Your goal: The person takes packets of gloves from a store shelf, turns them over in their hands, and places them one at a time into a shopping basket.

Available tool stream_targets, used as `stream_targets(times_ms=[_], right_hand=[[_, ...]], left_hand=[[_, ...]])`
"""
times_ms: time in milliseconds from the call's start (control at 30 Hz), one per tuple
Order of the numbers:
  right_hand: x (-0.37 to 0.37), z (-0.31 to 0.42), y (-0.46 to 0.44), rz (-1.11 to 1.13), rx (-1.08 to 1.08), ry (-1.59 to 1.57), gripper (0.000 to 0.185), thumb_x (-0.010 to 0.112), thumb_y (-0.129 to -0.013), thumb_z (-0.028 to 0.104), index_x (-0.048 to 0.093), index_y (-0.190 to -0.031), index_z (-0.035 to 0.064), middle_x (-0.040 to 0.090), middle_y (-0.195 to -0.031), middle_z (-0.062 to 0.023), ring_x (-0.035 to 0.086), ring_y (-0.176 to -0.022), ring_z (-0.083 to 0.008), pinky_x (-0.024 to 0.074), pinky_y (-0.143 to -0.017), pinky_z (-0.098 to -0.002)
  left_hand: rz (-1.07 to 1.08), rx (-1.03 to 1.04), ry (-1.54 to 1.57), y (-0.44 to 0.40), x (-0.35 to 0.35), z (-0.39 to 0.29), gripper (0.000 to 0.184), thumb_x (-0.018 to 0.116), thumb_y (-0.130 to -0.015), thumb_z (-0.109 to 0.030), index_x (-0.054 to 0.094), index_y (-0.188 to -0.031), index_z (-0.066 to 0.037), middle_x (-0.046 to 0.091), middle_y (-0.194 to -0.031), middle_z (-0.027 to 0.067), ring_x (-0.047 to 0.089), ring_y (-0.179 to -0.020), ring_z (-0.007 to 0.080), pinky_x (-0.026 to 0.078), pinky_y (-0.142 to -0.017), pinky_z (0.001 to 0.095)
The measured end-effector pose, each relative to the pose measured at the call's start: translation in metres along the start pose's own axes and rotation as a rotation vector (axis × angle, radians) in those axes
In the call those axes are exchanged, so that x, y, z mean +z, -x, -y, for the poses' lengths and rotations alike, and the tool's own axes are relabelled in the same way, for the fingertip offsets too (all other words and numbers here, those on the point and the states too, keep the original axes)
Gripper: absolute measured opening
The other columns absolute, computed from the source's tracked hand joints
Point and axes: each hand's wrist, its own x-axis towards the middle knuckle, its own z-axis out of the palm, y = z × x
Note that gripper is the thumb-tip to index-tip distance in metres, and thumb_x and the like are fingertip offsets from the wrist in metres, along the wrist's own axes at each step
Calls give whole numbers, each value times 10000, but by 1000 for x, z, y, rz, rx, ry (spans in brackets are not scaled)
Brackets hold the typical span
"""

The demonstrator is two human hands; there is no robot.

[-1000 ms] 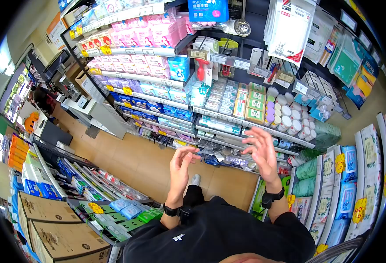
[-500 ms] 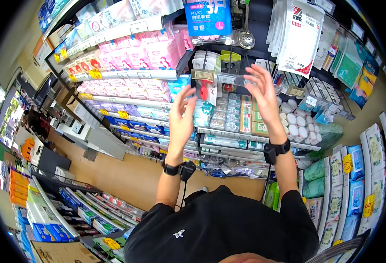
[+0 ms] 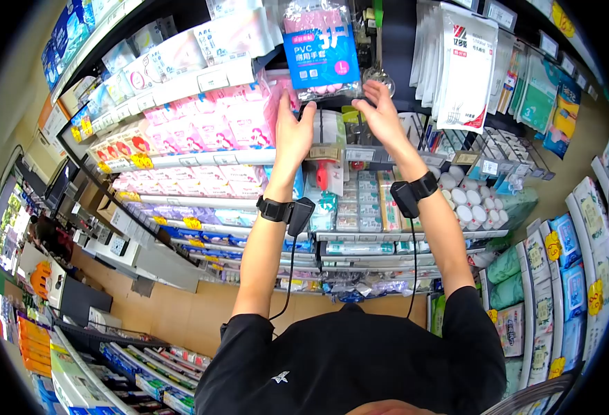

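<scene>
My left hand is raised with thumb and fingers apart, just below the lower left corner of a hanging pack of PVC gloves. It holds nothing and is close to pink packages on the shelf. To the right of the pack's lower edge, my right hand is open and empty, fingers pointing up and left. A metal skimmer hangs behind its fingertips, partly covered. Both wrists wear black straps with small cabled boxes. The glove pack is blue below, with pink gloves showing through clear plastic.
White hanging packets are at the upper right. Below my right forearm, white-lidded round tubs stand on a shelf. Price-tag hooks stick out beneath my hands. More shelves line the right side, and a counter stands at left.
Both hands have moved up and closer to the glove pack, and the right hand has also shifted left. The view has shifted slightly; neither hand has taken hold of anything.
</scene>
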Motion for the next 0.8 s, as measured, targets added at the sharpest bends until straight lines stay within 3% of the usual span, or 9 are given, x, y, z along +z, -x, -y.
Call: stream_targets(times_ms=[67,100,167,233,367,400,533,600,800], right_hand=[[3,-9,-6,-3,2,-22,658,666,-890,177,344,-1418,-50,451,-1450,-247,422,-1384,-325,331,-1146,-397],[4,-13,-9,-23,-6,0,643,682,-873,142,360,-1396,-47,479,-1414,-268,468,-1347,-338,406,-1090,-402],[7,-15,-8,-27,0,-24,630,685,-870,145,374,-1384,-45,502,-1392,-256,494,-1322,-327,416,-1079,-399],[8,-12,-6,-47,-14,2,613,686,-870,147,390,-1373,-41,531,-1358,-228,533,-1273,-299,449,-1039,-385],[5,-10,-7,-147,-46,25,571,698,-879,161,438,-1350,-30,607,-1181,-130,595,-1081,-191,517,-889,-329],[3,-10,-8,-142,-47,44,525,703,-888,178,476,-1315,-27,616,-1134,-108,607,-1012,-164,524,-833,-311],[-4,3,-4,-40,-22,67,376,693,-926,208,570,-1195,-25,638,-1027,-62,623,-831,-102,525,-692,-259],[-4,8,-2,-37,-40,12,329,675,-940,183,575,-1176,-25,643,-1023,-66,624,-809,-100,522,-685,-253],[-5,14,0,-31,-108,-130,231,638,-962,100,580,-1142,-34,661,-1000,-78,626,-801,-96,523,-676,-244]], left_hand=[[13,12,7,-9,1,0,772,630,-929,-273,263,-1485,116,393,-1482,322,380,-1413,362,307,-1151,382],[23,13,-1,-11,0,-4,773,629,-938,-234,229,-1496,120,361,-1501,323,367,-1423,345,303,-1155,374],[51,-29,17,-12,2,-9,764,618,-948,-218,209,-1501,114,374,-1496,315,394,-1406,342,318,-1147,371],[142,-41,194,-15,3,-8,752,608,-957,-194,190,-1504,108,396,-1485,304,413,-1395,333,332,-1139,367],[112,-36,146,-18,3,-4,702,610,-966,-193,235,-1489,88,509,-1377,268,548,-1246,274,432,-1033,343],[73,-32,203,-16,5,-8,658,621,-968,-194,288,-1465,80,565,-1286,218,602,-1114,228,481,-941,325],[32,-80,180,-20,5,-15,578,637,-962,-166,363,-1409,78,600,-1209,173,623,-1021,190,504,-873,301],[61,-84,302,-26,6,-9,494,660,-948,-128,426,-1334,72,620,-1162,143,625,-955,155,510,-821,275],[58,-18,411,-23,5,-20,455,664,-940,-71,433,-1310,60,633,-1163,136,618,-966,137,501,-839,254]])
